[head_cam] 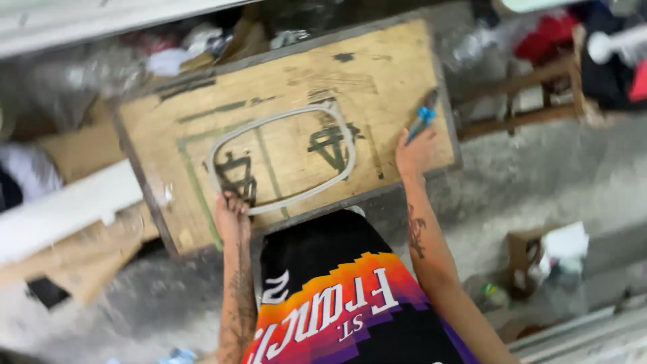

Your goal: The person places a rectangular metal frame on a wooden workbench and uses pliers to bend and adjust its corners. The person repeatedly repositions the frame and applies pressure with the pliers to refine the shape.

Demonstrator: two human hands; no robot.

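A wooden board (377, 74) with green and black paint marks lies in front of me. On it rests a pale grey oval ring (286, 118). My left hand (232, 216) presses its fingers on the ring's near left part. My right hand (414, 149) rests at the board's right edge and grips a slim blue-handled tool (423, 116) that points away from me. The image is blurred, so the tool's tip is unclear. My black, orange and purple jersey (337, 296) fills the bottom middle.
A white plank (67, 209) and cardboard sheets (81, 148) lie left of the board. A wooden frame (532, 94) with red and black cloth stands at the upper right. A small open carton (546, 256) sits on the grey concrete floor at the right. Plastic clutter lines the far edge.
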